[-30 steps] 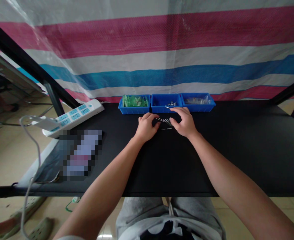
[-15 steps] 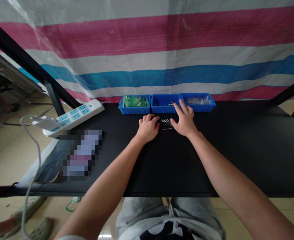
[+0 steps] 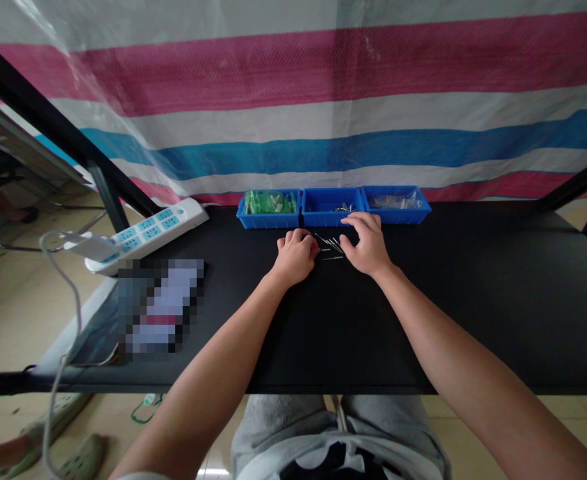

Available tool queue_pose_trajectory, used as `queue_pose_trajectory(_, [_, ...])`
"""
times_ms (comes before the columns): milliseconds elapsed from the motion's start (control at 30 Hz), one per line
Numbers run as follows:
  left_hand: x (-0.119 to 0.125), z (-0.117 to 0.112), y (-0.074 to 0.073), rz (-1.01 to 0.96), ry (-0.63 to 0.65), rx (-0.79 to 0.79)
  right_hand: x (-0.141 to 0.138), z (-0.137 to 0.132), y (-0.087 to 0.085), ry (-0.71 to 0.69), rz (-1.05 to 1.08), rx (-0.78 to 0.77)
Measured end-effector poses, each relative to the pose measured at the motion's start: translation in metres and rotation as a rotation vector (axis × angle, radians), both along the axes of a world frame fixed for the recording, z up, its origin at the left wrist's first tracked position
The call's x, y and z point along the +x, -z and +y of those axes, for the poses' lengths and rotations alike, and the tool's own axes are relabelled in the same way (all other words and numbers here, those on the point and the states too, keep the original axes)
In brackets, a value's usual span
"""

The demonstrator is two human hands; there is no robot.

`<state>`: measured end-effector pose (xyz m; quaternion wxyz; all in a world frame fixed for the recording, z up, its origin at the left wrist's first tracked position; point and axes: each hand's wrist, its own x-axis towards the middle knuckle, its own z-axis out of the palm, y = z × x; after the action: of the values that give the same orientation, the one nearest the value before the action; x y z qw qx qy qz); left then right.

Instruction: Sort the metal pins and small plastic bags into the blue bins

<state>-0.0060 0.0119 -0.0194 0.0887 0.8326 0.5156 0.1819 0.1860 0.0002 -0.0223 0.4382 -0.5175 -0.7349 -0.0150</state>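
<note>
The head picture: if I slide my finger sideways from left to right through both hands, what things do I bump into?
White power strip → left hand → thin metal pieces → right hand.

Left hand [image 3: 296, 257] and right hand [image 3: 366, 245] bare, left forearm [image 3: 233, 340] and right forearm [image 3: 438, 327] bare too. Loose light-grey fabric trousers [image 3: 288, 413], pale drawstring [image 3: 342, 419] at front middle. White fabric top [image 3: 280, 460], big black print [image 3: 337, 461] with white patches. Pale sleeve edge [image 3: 140, 476] just visible, left arm, bottom edge of view.
</note>
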Motion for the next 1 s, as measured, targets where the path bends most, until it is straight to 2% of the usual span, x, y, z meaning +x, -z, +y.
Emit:
queue_pose_trajectory(133, [0.000, 0.000, -0.001, -0.050, 0.019, 0.025, -0.003, -0.003, -0.005, -0.099, 0.014, 0.008])
queue_pose_trajectory(233, [0.000, -0.001, -0.002, -0.133, 0.029, 0.074, -0.006, -0.003, -0.008, -0.228, -0.005, -0.054])
queue_pose_trajectory(333, [0.001, -0.003, -0.004, -0.183, 0.051, 0.107, -0.008, -0.004, -0.008, -0.295, -0.018, -0.116])
queue_pose_trajectory(733, [0.000, -0.006, -0.013, -0.230, 0.086, 0.030, -0.008, -0.006, -0.009, -0.275, 0.131, -0.138])
queue_pose_trajectory(1000, [-0.003, -0.003, -0.012, -0.244, 0.110, 0.033, -0.011, -0.009, -0.009, -0.249, 0.157, -0.202])
